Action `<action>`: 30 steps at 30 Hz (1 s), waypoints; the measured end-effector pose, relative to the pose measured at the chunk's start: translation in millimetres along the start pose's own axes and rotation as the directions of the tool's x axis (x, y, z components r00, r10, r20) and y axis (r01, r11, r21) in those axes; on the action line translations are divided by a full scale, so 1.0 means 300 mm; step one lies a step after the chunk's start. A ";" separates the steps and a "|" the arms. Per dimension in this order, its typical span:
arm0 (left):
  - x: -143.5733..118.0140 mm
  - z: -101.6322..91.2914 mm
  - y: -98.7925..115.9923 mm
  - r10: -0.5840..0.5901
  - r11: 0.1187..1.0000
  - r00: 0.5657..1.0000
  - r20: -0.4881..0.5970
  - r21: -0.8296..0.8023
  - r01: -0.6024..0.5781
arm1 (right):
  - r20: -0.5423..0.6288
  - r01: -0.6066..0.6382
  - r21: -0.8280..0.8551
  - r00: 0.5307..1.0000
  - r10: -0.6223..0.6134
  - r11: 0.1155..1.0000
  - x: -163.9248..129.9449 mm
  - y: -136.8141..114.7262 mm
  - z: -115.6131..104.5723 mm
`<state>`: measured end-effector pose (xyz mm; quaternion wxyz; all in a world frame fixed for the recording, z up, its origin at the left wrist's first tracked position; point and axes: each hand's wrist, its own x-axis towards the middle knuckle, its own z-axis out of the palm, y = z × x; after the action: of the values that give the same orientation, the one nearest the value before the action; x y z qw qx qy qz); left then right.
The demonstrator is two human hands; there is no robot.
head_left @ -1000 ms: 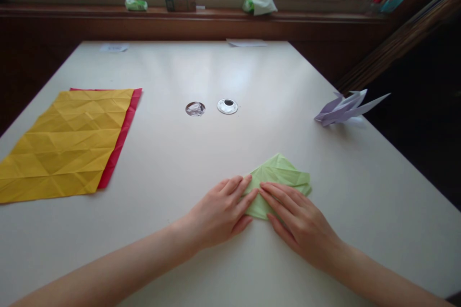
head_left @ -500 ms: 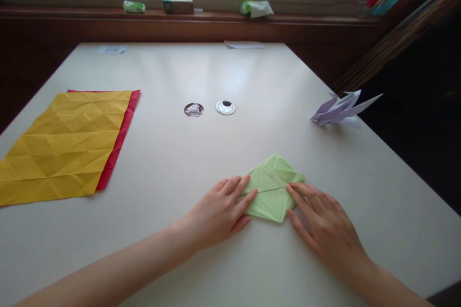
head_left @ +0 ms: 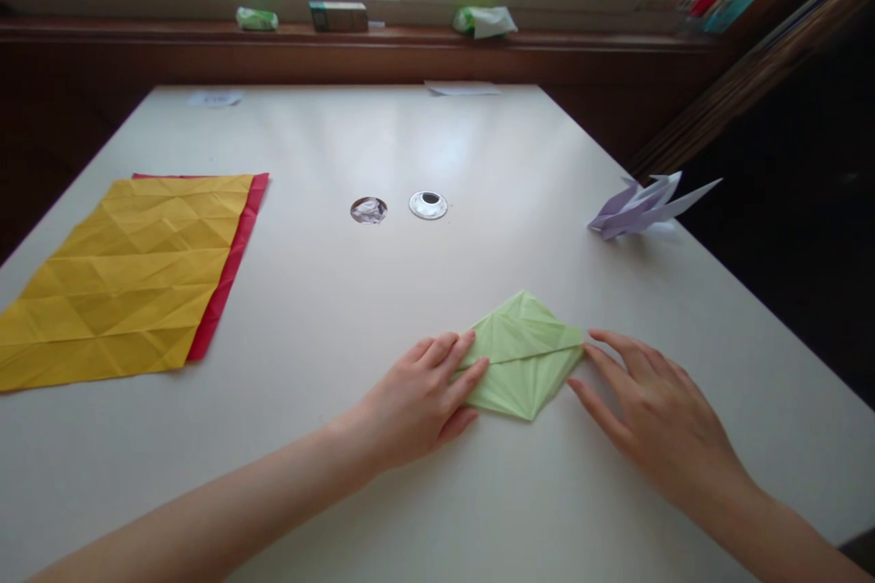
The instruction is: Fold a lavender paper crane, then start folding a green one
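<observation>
Paper [head_left: 523, 373], pale green and folded, lies on the table [head_left: 307, 310] in the head view, the left hand [head_left: 420, 396] flat across its left end, the right hand [head_left: 649, 401] loosely open at its right tip. Crease-smoothing seems in hand; next calls for steady pinning. Counted: one green piece, one yellow sheet [head_left: 129, 278], one red sheet [head_left: 229, 278], one lilac figure [head_left: 633, 211].

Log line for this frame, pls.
left hand: on folded green paper; right hand: at its right corner; purple origami: right; yellow sheet: over red sheet, left
</observation>
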<state>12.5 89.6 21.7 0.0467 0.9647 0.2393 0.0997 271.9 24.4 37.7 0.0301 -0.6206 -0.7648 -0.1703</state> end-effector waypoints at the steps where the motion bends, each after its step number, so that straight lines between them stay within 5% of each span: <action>1: 0.000 -0.001 0.000 0.000 1.000 1.000 -0.002 -0.002 0.000 | -0.021 -0.002 0.024 1.000 0.002 1.000 0.009 -0.004 -0.005; 7: 0.001 -0.006 -0.002 0.003 1.000 1.000 0.000 -0.012 -0.003 | -0.237 0.055 0.265 0.971 0.010 0.963 0.078 -0.077 -0.066; 12: 0.000 -0.005 -0.001 -0.005 1.000 1.000 0.003 -0.014 0.005 | -0.367 0.285 0.421 0.922 -0.125 0.861 0.083 -0.154 -0.086; 15: -0.001 -0.002 0.001 -0.010 1.000 1.000 0.000 -0.017 0.010 | -0.246 0.376 0.512 0.925 -0.288 0.772 0.075 -0.179 -0.059; 19: -0.001 0.003 0.000 -0.013 1.000 1.000 -0.013 -0.025 0.013 | 0.003 0.264 0.591 0.944 -0.329 0.762 0.079 -0.183 -0.020; 30: -0.084 -0.033 0.028 -0.186 0.982 0.980 -0.069 0.016 0.188 | 0.019 0.230 0.584 0.955 -0.296 0.779 0.073 -0.190 -0.012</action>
<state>-7.7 70.8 28.3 0.0368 0.9345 0.3314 0.1244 211.4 34.2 33.9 0.1503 -0.4778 -0.8597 0.1003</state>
